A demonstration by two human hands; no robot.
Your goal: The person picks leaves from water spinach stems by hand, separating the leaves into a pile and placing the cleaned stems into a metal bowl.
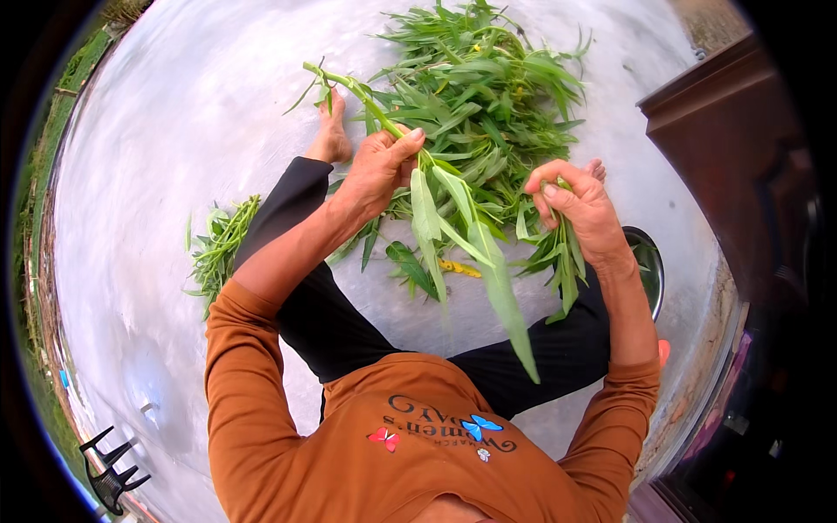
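Note:
My left hand (382, 163) grips a thick green leafy stem (366, 98) between thumb and fingers; its long pale leaves hang down over the floor before me. To the right, my right hand (569, 202) is closed on a small bunch of green leaves (565, 261) that hangs below the fingers. Between and beyond the hands lies a large heap of leafy green stems (484, 111) on the concrete floor. A yellow leaf (460, 268) and loose green leaves lie at its near edge.
A smaller bundle of green stems (225, 248) lies outside my left leg. Beside my right knee is a metal bowl (654, 274) with leaves in it. Dark brown wooden furniture (726, 124) stands at the right. A black plastic chair (112, 480) is at the lower left.

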